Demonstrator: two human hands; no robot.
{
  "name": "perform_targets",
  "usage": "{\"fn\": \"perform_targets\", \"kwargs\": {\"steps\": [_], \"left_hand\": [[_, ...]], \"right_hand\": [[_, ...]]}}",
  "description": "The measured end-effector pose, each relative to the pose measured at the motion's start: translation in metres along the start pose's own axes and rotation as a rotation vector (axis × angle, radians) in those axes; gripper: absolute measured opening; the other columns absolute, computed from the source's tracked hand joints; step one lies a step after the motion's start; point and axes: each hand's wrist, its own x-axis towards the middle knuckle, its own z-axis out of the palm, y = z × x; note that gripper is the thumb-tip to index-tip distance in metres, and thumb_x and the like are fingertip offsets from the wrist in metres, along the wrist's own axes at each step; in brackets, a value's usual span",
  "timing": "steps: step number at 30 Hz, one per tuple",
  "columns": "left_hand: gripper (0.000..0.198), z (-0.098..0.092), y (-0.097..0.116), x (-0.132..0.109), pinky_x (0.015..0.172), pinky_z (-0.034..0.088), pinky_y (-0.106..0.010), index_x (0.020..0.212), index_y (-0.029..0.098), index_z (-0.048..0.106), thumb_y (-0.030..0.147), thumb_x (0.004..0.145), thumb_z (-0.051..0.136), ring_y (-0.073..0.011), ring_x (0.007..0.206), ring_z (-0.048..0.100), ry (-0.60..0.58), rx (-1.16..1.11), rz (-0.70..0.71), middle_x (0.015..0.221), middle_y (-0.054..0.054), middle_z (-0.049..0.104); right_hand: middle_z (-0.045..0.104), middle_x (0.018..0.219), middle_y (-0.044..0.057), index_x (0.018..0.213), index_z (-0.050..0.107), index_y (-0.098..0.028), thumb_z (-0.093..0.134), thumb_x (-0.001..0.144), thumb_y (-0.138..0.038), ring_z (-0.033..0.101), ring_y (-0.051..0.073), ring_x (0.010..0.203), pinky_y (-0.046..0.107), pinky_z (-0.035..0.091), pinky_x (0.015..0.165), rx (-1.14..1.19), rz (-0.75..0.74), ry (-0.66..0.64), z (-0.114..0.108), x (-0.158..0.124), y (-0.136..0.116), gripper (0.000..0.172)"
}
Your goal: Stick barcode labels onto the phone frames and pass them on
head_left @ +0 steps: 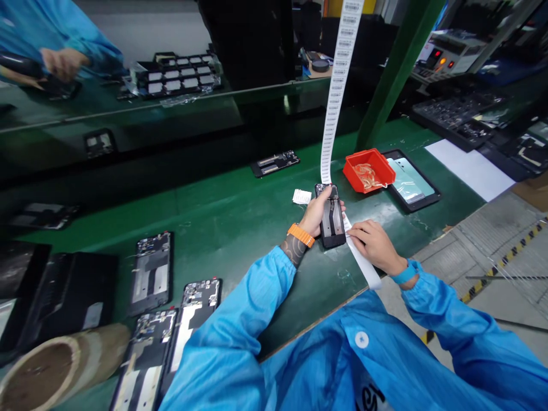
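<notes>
My left hand [315, 213] is closed around an opened phone [333, 222], its back cover off and inner parts facing up. The thumb lies over the phone's upper end. Just right of the phone, my right hand [377, 244] pinches at a long white strip of barcode labels [339, 85]. That strip hangs down from above and passes behind the phone; its lower end [363, 265] curls past the table's front edge. Whether a single label is between the right fingertips is too small to tell. A small piece of printed labels [302, 196] lies left of the phone.
A red bin [369, 171] with small pale pieces stands beside a black tray [428, 201] holding glossy panels. Several opened phones [152, 271] lie at left, near a cardboard tube [92, 357]. Another phone [276, 164] lies at the back. Across the partition, a co-worker's hand [65, 63] shows.
</notes>
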Motion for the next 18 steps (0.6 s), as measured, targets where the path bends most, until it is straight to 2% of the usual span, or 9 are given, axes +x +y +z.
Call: {"fn": "perform_targets", "kwargs": {"steps": [7, 13, 16, 18], "left_hand": [[0.049, 0.003, 0.003, -0.004, 0.064, 0.059, -0.032, 0.087, 0.013, 0.065, 0.061, 0.086, 0.067, -0.0178, 0.060, 0.069, 0.020, 0.026, -0.001, 0.076, -0.009, 0.071], [0.048, 0.001, 0.001, -0.002, 0.064, 0.059, -0.030, 0.086, 0.013, 0.064, 0.060, 0.087, 0.067, -0.0168, 0.061, 0.069, 0.005, 0.031, 0.021, 0.078, -0.009, 0.072], [0.048, 0.000, 0.000, -0.001, 0.064, 0.059, -0.031, 0.087, 0.013, 0.064, 0.060, 0.086, 0.068, -0.0175, 0.062, 0.070, 0.001, 0.032, 0.025, 0.079, -0.009, 0.072], [0.046, 0.000, 0.000, -0.001, 0.065, 0.059, -0.030, 0.088, 0.013, 0.065, 0.059, 0.087, 0.066, -0.0174, 0.062, 0.070, 0.002, 0.035, 0.016, 0.079, -0.009, 0.072]], "right_hand": [[0.073, 0.101, 0.007, 0.100, 0.072, -0.023, 0.056, 0.099, -0.023, 0.061, 0.025, 0.090, 0.042, 0.050, 0.081, 0.065, -0.043, 0.042, -0.002, -0.005, 0.000, 0.015], [0.071, 0.095, 0.007, 0.091, 0.067, -0.023, 0.054, 0.099, -0.020, 0.059, 0.025, 0.089, 0.042, 0.046, 0.082, 0.043, 0.020, 0.014, -0.006, -0.009, -0.011, 0.015], [0.069, 0.103, 0.009, 0.103, 0.065, -0.023, 0.054, 0.098, -0.019, 0.059, 0.027, 0.097, 0.044, 0.047, 0.086, 0.081, 0.069, 0.010, -0.007, -0.012, -0.012, 0.013], [0.067, 0.110, 0.011, 0.113, 0.064, -0.022, 0.054, 0.097, -0.019, 0.058, 0.028, 0.102, 0.046, 0.047, 0.089, 0.099, 0.094, 0.001, -0.008, -0.012, -0.011, 0.019]]}}
